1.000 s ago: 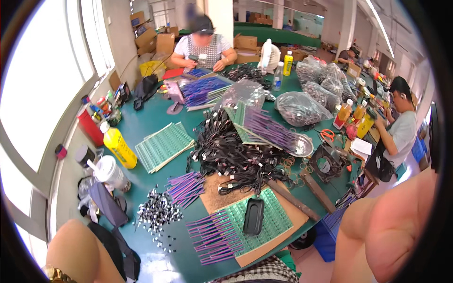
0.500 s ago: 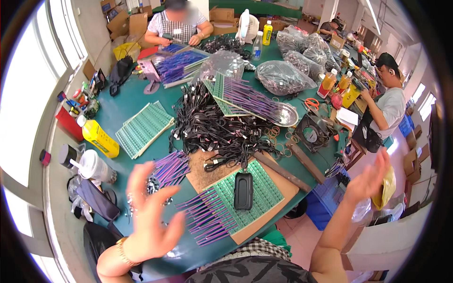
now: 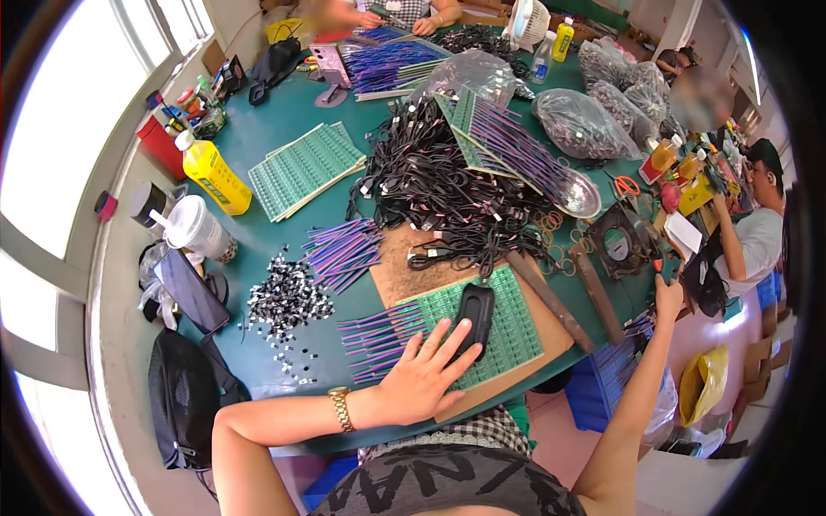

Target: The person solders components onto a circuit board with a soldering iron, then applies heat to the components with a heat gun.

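Observation:
My left hand lies flat with fingers spread over a green circuit board panel. Its fingertips touch a black oblong case that has a cord at its far end. Purple-blue wires stick out from the panel's left side, partly under the hand. At the table's right edge, my right hand has its fingers closed at a green-and-orange hand tool; the kind of tool is too small to make out. Brown board lies under the panel.
A heap of black cables fills the middle. Small black-and-white connectors lie left, near a lidded cup and a yellow bottle. Two metal bars and a black fan are at right. Co-workers sit across and at right.
My left hand has come down from the air onto the panel and the black case. My right hand has moved from the air beside the table to the tool at its right edge.

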`<state>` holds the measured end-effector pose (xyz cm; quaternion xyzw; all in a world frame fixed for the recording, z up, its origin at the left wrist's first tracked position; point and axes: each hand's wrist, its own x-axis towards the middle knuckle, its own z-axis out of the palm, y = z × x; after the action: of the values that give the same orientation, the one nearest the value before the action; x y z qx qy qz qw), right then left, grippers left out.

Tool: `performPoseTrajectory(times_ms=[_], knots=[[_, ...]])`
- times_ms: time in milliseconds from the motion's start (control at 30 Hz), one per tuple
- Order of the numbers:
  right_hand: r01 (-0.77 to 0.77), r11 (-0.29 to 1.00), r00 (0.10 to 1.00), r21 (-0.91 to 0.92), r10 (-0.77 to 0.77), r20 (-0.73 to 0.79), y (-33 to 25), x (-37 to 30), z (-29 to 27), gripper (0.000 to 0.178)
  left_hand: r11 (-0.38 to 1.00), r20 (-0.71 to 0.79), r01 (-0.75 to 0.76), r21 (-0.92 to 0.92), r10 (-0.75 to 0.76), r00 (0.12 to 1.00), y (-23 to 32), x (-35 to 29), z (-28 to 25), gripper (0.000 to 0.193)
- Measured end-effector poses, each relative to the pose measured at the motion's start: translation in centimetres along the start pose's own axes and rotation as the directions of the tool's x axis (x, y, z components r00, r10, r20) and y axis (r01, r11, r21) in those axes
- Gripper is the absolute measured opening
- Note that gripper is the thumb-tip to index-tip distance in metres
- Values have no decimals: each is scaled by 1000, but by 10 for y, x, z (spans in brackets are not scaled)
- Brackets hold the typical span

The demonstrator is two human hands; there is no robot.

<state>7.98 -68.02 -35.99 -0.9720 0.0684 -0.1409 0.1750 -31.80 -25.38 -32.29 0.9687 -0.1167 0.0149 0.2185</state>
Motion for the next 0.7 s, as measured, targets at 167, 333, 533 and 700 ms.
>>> performPoseTrajectory(times_ms=[167, 333, 533, 700], knots=[[7, 999, 999, 43, -5, -50, 3, 14, 3, 50, 1000, -84, 10, -28, -13, 996, 4, -7, -3, 81], [-149, 815, 988, 559, 139, 60, 18, -12, -8, 35, 998, -372, 51, -32, -60, 926, -35, 26, -34, 58], [391, 616, 802, 683, 135, -581, 9, -113, -20, 45, 988, -496, -29, 152, 101, 862, -79, 94, -56, 31], [198, 45, 974, 979, 106, -201, 0, -236, -46, 35, 990, -461, 17, 139, 50, 886, -95, 129, -66, 34]])
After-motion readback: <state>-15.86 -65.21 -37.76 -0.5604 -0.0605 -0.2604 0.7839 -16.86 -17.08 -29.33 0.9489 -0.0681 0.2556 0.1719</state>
